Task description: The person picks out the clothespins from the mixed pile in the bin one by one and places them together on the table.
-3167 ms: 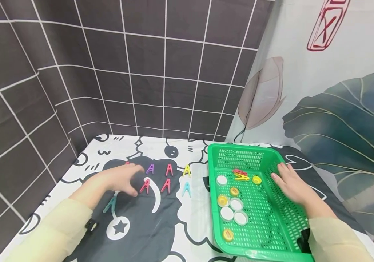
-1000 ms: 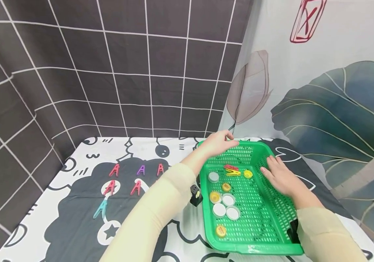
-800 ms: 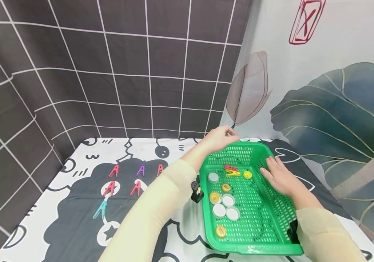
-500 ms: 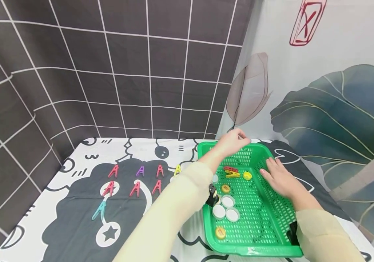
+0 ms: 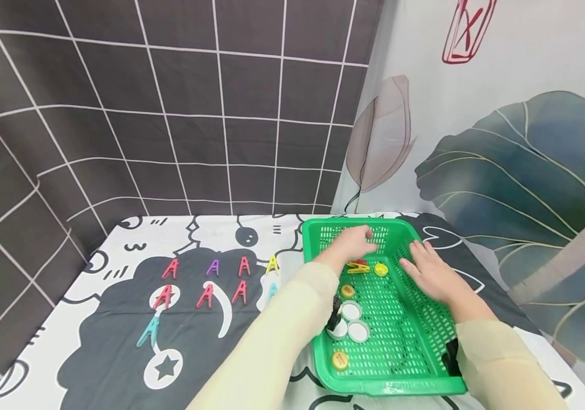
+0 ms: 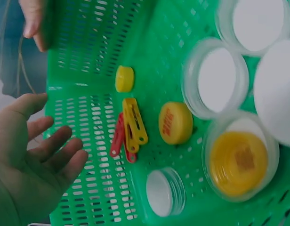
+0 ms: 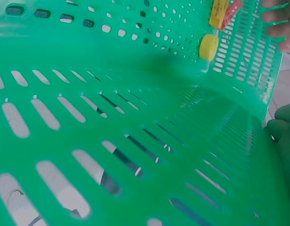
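Note:
My left hand [image 5: 352, 243] hovers over the far left part of the green basket [image 5: 390, 388]. Its fingers are loosely bent and hold nothing. Just below it lie a yellow clothespin [image 6: 133, 125] and a red clothespin [image 6: 117, 135]; a yellow cap [image 6: 124, 78] sits beside them. My right hand [image 5: 432, 277] rests on the basket's right rim with its fingers extended. In the basket are also an orange-yellow cap [image 6: 175, 123], a clear-sided white lid [image 6: 165, 192] and several more round white lids [image 5: 358, 331].
Left of the basket, several clothespins lie in loose rows on the patterned cloth: red [image 5: 207, 296], purple [image 5: 213, 267], yellow [image 5: 272, 264] and light blue [image 5: 150, 330]. A dark tiled curtain [image 5: 169, 136] hangs behind the table.
My left hand has come from above the clothespins on the cloth to the basket, first near its far rim, then lower inside. The right hand stays on the rim. The view has shifted slightly.

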Tool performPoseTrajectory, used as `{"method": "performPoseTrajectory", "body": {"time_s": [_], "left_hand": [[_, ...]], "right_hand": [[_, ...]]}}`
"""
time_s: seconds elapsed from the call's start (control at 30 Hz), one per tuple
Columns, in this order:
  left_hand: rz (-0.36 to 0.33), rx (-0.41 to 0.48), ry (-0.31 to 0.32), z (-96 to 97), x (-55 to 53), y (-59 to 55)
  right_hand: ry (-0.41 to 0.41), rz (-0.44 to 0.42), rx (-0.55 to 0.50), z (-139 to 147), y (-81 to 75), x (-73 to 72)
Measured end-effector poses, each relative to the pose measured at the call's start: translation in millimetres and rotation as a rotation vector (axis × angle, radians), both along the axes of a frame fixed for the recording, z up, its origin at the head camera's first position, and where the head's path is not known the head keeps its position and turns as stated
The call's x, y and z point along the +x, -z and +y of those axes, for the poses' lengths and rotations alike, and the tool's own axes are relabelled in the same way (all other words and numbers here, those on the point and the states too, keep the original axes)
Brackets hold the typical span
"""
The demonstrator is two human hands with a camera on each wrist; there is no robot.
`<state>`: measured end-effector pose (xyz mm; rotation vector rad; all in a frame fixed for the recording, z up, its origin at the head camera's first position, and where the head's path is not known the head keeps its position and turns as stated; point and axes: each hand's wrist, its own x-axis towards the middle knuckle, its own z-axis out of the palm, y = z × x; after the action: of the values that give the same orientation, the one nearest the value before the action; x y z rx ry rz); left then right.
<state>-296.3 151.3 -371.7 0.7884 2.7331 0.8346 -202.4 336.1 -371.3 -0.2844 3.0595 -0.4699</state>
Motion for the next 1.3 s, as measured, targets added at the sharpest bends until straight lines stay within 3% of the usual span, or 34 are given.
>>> {"method": "performPoseTrajectory", "body": {"time_s": [0.2,0.37,0.63,0.73,0.87,0.97,1.1,1.3], "left_hand": [[-0.072,-0.168,0.125,-1.7,-1.8,7.6],[-0.098,-0.255,0.139,-5.4,-1.8,7.8],[-0.122,-0.313,0.191,-9.8,-5.1,8.0],[-0.14,-0.335,0.173,-10.3,-5.6,7.8],[-0.151,-0.389,0.097,-12.6,-4.2,7.3],[-0.183,-0.425,0.085,-13.6,-3.5,8.5],[-0.186,-0.449,0.143,-9.8,-4.2,13.3],[-0.152,-0.482,0.245,-5.4,4.4,12.0]], "right_hand": [[-0.004,0.001,-0.004,-2,2.0,-0.6],[0.002,0.009,-0.007,-5,2.4,-0.5],[-0.009,0.035,0.012,-5,-1.8,-0.2],[-0.008,0.032,0.01,-5,-2.7,0.1],[-0.007,0.027,0.006,-4,-3.0,0.5],[-0.007,0.028,0.004,-3,-3.2,0.7],[-0.004,0.024,-0.001,-3,-3.5,1.1],[-0.004,0.029,0.005,-2,-1.1,1.2]]}}
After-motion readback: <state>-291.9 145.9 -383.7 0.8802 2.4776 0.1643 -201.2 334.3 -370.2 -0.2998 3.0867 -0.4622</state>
